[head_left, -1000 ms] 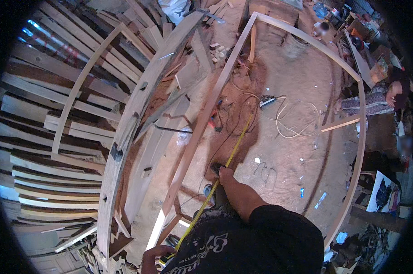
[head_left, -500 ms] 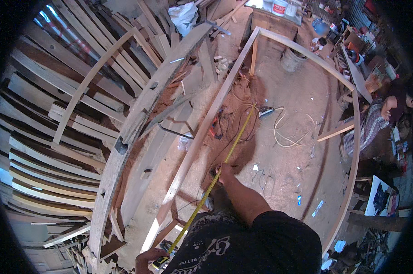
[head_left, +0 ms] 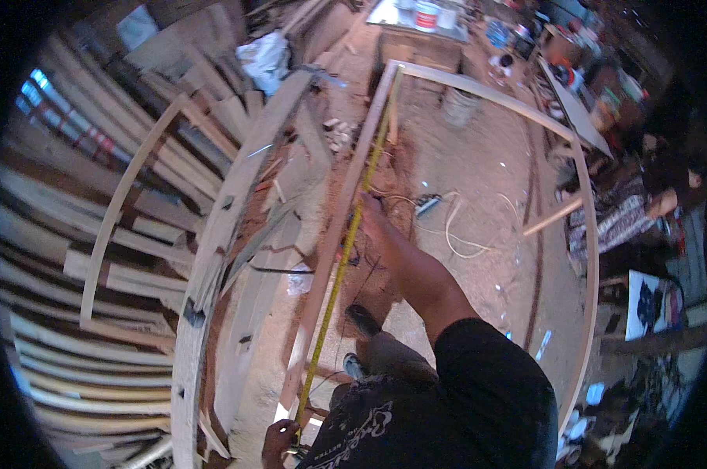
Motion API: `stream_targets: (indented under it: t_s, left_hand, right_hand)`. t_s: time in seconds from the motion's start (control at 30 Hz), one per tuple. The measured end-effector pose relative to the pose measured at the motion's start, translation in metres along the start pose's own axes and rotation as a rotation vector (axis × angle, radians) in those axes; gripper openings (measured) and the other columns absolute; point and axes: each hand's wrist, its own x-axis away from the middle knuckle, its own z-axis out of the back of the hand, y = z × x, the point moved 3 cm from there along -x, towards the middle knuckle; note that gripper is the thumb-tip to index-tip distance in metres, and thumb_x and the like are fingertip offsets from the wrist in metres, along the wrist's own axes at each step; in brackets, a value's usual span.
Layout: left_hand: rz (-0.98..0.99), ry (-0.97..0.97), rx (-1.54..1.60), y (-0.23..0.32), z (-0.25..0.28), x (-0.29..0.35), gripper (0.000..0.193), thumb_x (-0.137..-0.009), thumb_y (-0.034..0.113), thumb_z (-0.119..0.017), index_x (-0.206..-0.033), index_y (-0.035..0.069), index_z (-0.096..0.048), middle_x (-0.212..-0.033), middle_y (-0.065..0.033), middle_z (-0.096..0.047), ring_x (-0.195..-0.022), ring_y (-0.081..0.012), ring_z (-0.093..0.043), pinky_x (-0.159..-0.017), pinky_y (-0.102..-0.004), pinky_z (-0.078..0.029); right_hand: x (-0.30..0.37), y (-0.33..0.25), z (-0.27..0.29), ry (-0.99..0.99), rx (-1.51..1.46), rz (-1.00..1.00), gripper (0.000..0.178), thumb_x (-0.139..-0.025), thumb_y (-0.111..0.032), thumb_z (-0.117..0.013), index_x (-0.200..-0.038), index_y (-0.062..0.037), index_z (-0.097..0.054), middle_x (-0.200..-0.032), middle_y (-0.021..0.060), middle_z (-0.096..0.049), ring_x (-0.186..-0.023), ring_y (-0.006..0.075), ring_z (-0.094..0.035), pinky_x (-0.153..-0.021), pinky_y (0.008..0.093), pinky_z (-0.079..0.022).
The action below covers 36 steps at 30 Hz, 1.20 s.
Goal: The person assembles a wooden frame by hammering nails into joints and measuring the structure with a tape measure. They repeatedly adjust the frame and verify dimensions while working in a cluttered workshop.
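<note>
My left hand (head_left: 278, 439) is closed round the case of a tape measure, low in the view by the near end of a wooden frame's left rail. From there the yellow tape blade (head_left: 328, 316) runs out along the rail (head_left: 333, 244) to the frame's far left corner. My right hand (head_left: 369, 213), arm stretched forward, pinches the blade partway along, close beside the rail. The frame's far rail (head_left: 486, 97) and curved right rail (head_left: 592, 234) stand above the floor.
A heavy slotted timber (head_left: 213, 258) lies left, with several stacked boards (head_left: 95, 363) beyond. A pale cord (head_left: 455, 242) loops on the dusty floor inside the frame. A person in patterned cloth (head_left: 615, 219) sits at right. A white bucket (head_left: 426, 16) stands at the back.
My right hand has moved forward and left with the blade, which now lies along the left rail up to the far corner. The whole view has shifted slightly.
</note>
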Motion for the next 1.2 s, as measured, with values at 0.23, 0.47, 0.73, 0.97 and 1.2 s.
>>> stream_targets:
  t_s: [0.23,0.47,0.73,0.97,1.2]
  left_hand:
    - [-0.064,0.06,-0.022,0.06,-0.004,-0.043,0.028,-0.09,0.027,-0.075,-0.099,0.001,-0.074,-0.078,-0.0061,-0.07,-0.068,-0.0134,-0.065,-0.061,-0.0319,-0.054]
    - [-0.211,0.146,-0.08,0.107,-0.014,-0.068,0.031,-0.091,0.028,-0.075,-0.101,-0.001,-0.073,-0.083,-0.0084,-0.071,-0.07,-0.0152,-0.065,-0.065,-0.0328,-0.054]
    - [-0.138,0.134,-0.09,0.113,-0.02,-0.093,0.025,-0.091,0.024,-0.073,-0.098,0.0,-0.073,-0.08,-0.0086,-0.072,-0.07,-0.0166,-0.066,-0.066,-0.0341,-0.055]
    - [-0.105,0.175,-0.057,0.11,-0.021,-0.114,0.026,-0.089,0.025,-0.073,-0.098,0.001,-0.076,-0.083,-0.012,-0.074,-0.074,-0.0181,-0.069,-0.068,-0.0361,-0.056]
    - [-0.11,0.195,-0.085,0.127,-0.027,-0.121,0.028,-0.089,0.027,-0.075,-0.1,0.002,-0.076,-0.087,-0.0128,-0.074,-0.078,-0.0207,-0.07,-0.072,-0.0369,-0.057]
  right_hand:
    - [-0.053,0.003,-0.062,0.053,0.151,0.044,0.016,-0.098,-0.025,-0.063,-0.099,-0.0091,-0.066,-0.078,0.0039,-0.064,-0.069,0.0185,-0.062,-0.062,0.0372,-0.052]
    - [-0.074,0.003,-0.054,0.153,0.262,0.154,0.014,-0.097,-0.023,-0.064,-0.1,-0.0087,-0.066,-0.079,0.0039,-0.065,-0.068,0.0181,-0.062,-0.062,0.0366,-0.052]
    - [-0.092,-0.004,-0.04,0.214,0.325,0.185,0.013,-0.096,-0.02,-0.066,-0.101,-0.0082,-0.066,-0.079,0.004,-0.065,-0.068,0.0178,-0.062,-0.062,0.036,-0.052]
    - [-0.111,-0.001,-0.045,0.23,0.356,0.206,0.012,-0.095,-0.018,-0.067,-0.101,-0.0078,-0.067,-0.079,0.004,-0.066,-0.068,0.0175,-0.062,-0.062,0.0354,-0.052]
    - [-0.127,0.003,-0.041,0.189,0.37,0.213,0.012,-0.094,-0.016,-0.068,-0.102,-0.0074,-0.067,-0.079,0.004,-0.066,-0.068,0.0172,-0.062,-0.061,0.0348,-0.052]
